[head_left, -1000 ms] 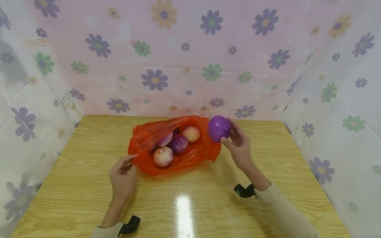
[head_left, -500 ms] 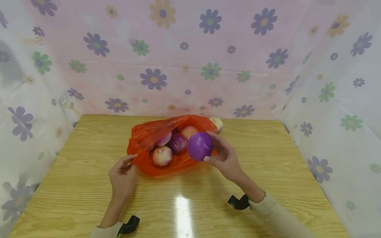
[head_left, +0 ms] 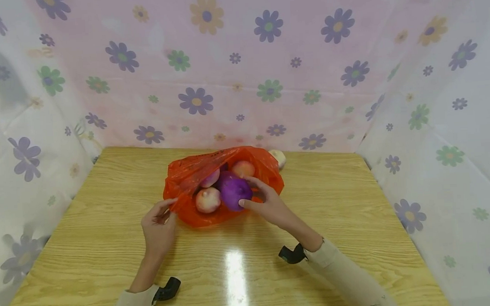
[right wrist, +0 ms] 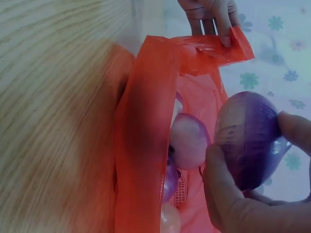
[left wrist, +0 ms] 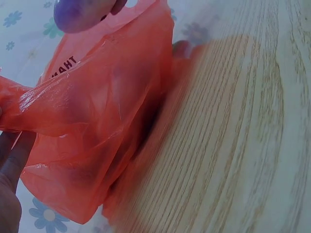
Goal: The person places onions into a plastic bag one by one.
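A purple onion [head_left: 233, 195] is held between the thumb and fingers of my right hand [head_left: 274, 211], over the mouth of a red plastic bag [head_left: 184, 173]. In the right wrist view this onion [right wrist: 250, 141] appears beside the bag's opening, apart from the onions inside. My left hand [head_left: 160, 232] pinches the bag's near left edge, which the right wrist view also shows. Inside lie several onions, among them a pale one [head_left: 208, 200] at the front and a yellowish one [head_left: 243, 168] at the back. Others are partly hidden by the held onion and the bag.
A pale round thing [head_left: 278, 158], partly hidden, sits behind the bag's right end. The wooden table [head_left: 333, 190] is bordered by flowered curtains [head_left: 242, 80] at the back and both sides. Black wrist mounts [head_left: 292, 254] stick out from the sleeves.
My right hand has carried the purple onion leftward and down from the bag's right end to over its opening, uncovering the pale round thing behind. The left hand keeps its hold on the bag.
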### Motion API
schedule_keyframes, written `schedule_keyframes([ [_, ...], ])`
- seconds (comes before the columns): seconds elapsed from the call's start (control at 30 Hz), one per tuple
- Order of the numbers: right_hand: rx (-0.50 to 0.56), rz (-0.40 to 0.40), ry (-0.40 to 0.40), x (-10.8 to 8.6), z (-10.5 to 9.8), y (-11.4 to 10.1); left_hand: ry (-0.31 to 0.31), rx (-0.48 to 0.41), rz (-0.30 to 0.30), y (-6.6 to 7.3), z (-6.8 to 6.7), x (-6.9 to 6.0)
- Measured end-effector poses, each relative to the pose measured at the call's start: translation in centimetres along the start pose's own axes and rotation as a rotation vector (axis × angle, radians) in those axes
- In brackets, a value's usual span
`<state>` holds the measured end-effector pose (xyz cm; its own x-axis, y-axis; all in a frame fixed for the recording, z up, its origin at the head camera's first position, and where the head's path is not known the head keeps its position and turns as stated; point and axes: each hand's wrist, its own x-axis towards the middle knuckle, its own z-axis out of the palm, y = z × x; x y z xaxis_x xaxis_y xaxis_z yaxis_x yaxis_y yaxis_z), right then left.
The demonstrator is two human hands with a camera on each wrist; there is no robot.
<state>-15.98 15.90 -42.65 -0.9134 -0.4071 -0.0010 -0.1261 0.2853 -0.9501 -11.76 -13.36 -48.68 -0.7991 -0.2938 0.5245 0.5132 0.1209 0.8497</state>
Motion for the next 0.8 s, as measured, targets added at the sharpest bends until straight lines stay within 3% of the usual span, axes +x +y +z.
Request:
schedule_keyframes([
  [0.17, -0.031, 0.036, 0.048, 1.6, 0.3, -0.3, -0.001, 0.013, -0.005, -0.1, 0.0, 0.0],
  [0.37, 0.069, 0.117, 0.075, 3.4, 0.4, -0.6, -0.001, 0.013, 0.0, -0.1, 0.0, 0.0],
  [0.53, 0.149, 0.139, 0.091, 4.7, 0.5, -1.1, 0.003, 0.008, -0.002, -0.2, -0.1, 0.0],
  [0.8, 0.141, 0.216, 0.14, 6.5, 0.7, -1.7, -0.001, 0.002, -0.009, -0.1, -0.1, 0.1],
])
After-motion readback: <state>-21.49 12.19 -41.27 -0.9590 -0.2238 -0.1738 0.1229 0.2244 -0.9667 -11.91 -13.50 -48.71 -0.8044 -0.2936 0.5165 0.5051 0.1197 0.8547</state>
